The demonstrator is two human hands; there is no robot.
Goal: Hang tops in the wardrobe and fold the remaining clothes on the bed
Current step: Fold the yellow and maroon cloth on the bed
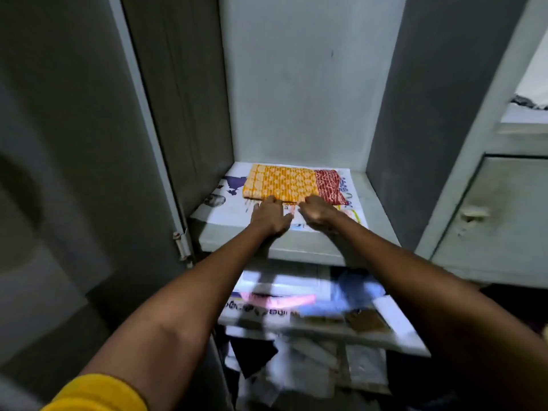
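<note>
Left hand [271,213]: fingers straight, touching folded cloth's near edge.
Right hand [318,214]: fingers curled, seemingly holding nothing.
Folded cloth [284,183]: flat; orange print, red end.

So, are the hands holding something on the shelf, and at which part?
Both hands, left hand and right hand, are at the near edge of the folded orange and red cloth. Whether they grip it or only touch it cannot be told.

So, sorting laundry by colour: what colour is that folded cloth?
Folded cloth: orange with white print, dark red at one end; head view.
</note>
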